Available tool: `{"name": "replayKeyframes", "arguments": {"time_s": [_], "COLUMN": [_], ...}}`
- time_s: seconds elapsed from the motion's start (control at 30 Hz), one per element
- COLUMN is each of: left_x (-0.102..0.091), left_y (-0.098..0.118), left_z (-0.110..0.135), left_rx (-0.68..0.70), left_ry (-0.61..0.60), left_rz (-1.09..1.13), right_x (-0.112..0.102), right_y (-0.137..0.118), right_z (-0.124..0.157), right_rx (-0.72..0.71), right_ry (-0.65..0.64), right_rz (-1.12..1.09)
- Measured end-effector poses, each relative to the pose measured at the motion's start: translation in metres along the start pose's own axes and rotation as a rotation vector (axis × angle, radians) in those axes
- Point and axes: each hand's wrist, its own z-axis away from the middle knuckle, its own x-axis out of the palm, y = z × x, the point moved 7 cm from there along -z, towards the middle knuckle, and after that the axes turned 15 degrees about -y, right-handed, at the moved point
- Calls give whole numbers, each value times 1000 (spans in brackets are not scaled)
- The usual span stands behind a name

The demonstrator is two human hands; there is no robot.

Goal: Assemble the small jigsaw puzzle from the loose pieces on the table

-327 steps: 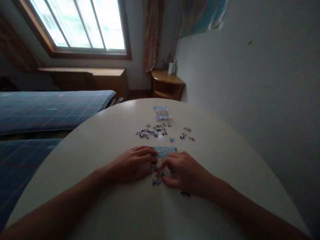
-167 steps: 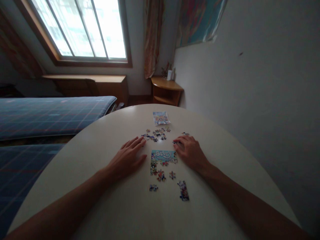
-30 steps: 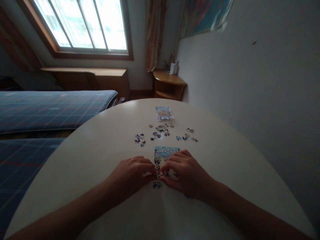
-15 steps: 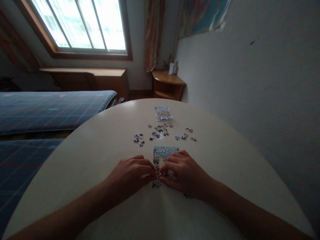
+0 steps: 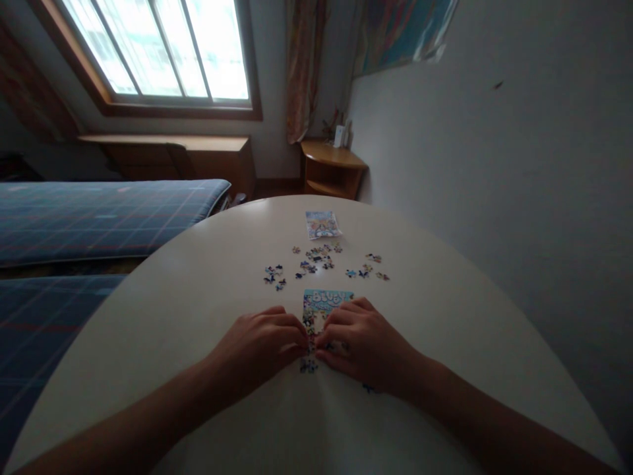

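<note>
Partly built jigsaw puzzle (image 5: 324,301) flat on white table (image 5: 227,277), between and just ahead of both hands. Left hand (image 5: 270,340): fingers bent, tips at puzzle's left column. Right hand (image 5: 366,340): fingers curled over puzzle's middle, thumb and fingertips near left ones. Cannot tell whether either pinches piece. Small piece cluster (image 5: 309,366) just nearer than fingertips. Loose jigsaw pieces (image 5: 307,267) farther off. "BLUEY" across puzzle's top; line below unreadable. Printed picture sheet (image 5: 322,224) beyond pieces, lettering too small.
</note>
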Motion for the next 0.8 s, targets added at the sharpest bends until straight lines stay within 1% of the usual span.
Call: {"name": "replayKeyframes", "arguments": {"time_s": [0.13, 0.37, 0.5, 0.8], "left_x": [1, 0, 2, 2], "left_y": [1, 1, 0, -3], "left_z": [-1, 0, 0, -1], "left_rx": [-4, 24, 29, 45], "left_ry": [-13, 4, -16, -30], "left_rz": [-22, -18, -23, 23], "right_x": [0, 0, 1, 0], "right_y": [0, -1, -2, -3], "right_z": [1, 1, 1, 2], "right_rx": [-5, -15, -15, -38], "right_ry": [11, 17, 7, 15], "right_rz": [23, 45, 56, 35]}}
